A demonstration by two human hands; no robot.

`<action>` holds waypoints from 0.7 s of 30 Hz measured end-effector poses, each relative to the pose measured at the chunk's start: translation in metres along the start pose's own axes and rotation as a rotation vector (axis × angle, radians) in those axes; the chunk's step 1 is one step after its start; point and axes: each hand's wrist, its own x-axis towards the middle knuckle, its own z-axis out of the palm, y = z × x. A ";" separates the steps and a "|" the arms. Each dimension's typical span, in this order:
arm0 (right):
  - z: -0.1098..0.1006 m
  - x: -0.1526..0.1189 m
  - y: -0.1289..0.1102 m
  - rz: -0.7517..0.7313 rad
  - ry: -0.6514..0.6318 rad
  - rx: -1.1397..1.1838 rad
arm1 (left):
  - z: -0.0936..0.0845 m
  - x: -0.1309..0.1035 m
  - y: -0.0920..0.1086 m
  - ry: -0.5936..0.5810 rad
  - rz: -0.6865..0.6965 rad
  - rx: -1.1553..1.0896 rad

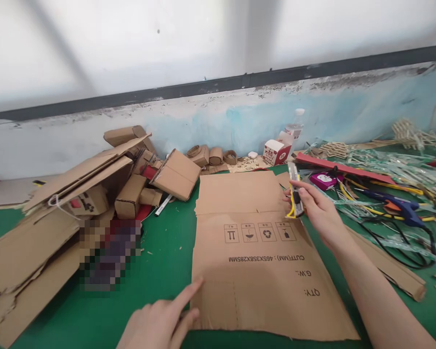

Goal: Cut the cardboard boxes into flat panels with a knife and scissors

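Observation:
A flat cardboard sheet [261, 281] printed with symbols and upside-down lettering lies on the green table in front of me. My right hand [314, 206] is closed around a yellow and grey utility knife [295, 191], held upright over the sheet's upper right part. At the sheet's lower left edge, my left hand [162, 317] rests with its index finger stretched onto the cardboard and the thumb apart below it; nothing is held in it.
Cardboard pieces [32, 247] and small boxes [176, 174] are piled at the left. Along the wall stand a red-white box [274, 151] and a bottle [297, 127]. A blue glue gun [403, 208], purple tape measure [324, 180], cables and plastic strips lie at the right.

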 end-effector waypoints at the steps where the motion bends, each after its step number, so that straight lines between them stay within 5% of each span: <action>1: 0.000 -0.001 -0.005 -0.011 0.000 0.007 | -0.002 0.006 0.009 0.040 0.036 0.014; 3: 0.005 -0.003 -0.015 -0.033 0.029 0.046 | 0.003 0.022 0.037 -0.007 0.171 -0.012; 7: 0.033 0.003 -0.045 -0.069 0.064 0.216 | 0.038 0.053 0.106 -0.442 0.454 -0.083; 10: 0.061 0.017 -0.071 -0.070 0.017 0.460 | 0.066 0.070 0.138 -0.670 0.490 -0.143; 14: 0.086 0.031 -0.097 -0.077 0.025 0.583 | 0.091 0.083 0.145 -0.831 0.318 -0.437; 17: 0.095 0.029 -0.106 -0.083 -0.009 0.616 | 0.103 0.087 0.136 -0.744 0.213 -0.532; 21: 0.106 0.017 -0.111 0.002 -0.013 0.693 | 0.105 0.092 0.123 -0.722 0.256 -0.553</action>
